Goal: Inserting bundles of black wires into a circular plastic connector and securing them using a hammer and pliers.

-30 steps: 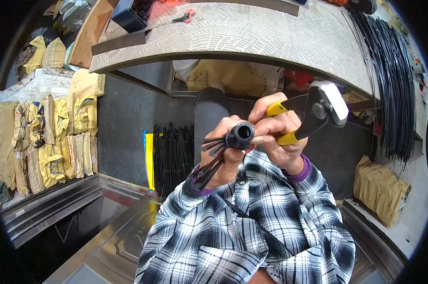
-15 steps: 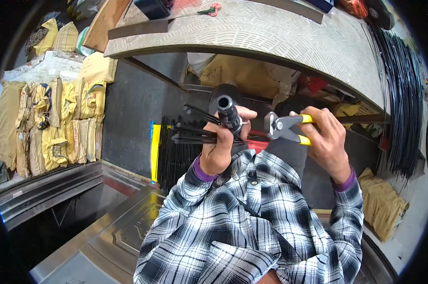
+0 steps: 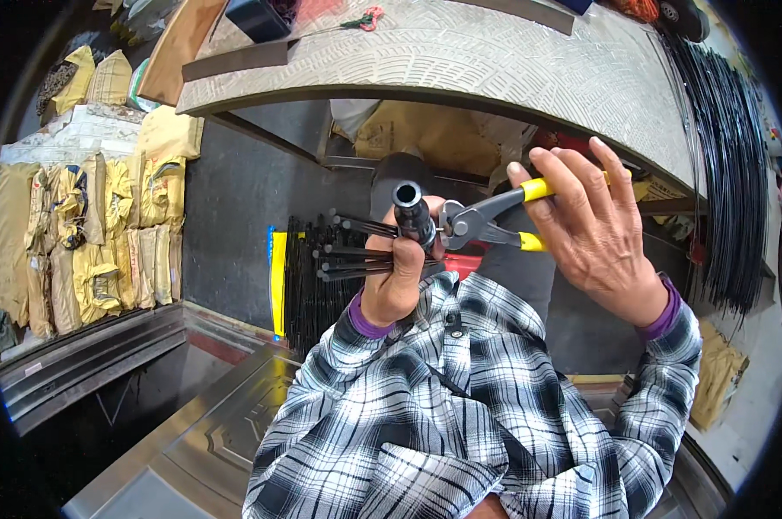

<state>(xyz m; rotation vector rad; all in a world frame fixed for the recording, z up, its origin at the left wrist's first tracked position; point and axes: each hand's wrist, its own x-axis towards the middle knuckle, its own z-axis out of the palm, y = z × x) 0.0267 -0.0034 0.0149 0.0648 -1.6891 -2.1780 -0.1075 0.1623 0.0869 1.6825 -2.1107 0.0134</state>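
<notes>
My left hand (image 3: pixel 392 281) is closed around a black tube (image 3: pixel 415 216) whose hollow end points up at me. Several thin black rods (image 3: pixel 354 253) with blunt ends stick out leftward from the same grip. A small metal pin shows at the tube's right side. The end-cutting pincers (image 3: pixel 486 220), with yellow handles, have their jaws up against this pin; whether they bite on it I cannot tell. My right hand (image 3: pixel 594 229) holds the pincers by their spread handles, its fingers stretched out over them.
Ahead stands a workbench (image 3: pixel 460 65) with scissors (image 3: pixel 363 19) on it. A bundle of long black rods (image 3: pixel 724 182) hangs at its right end. More black rods (image 3: pixel 322 290) stand left of my lap by a yellow strip (image 3: pixel 282 285). Wrapped yellow packages (image 3: pixel 105 225) lie at the left.
The pincers have moved left, from beside the tube to the pin at its side. Their handles are wider apart, and my right hand's fingers have straightened. My left hand stays nearly in place.
</notes>
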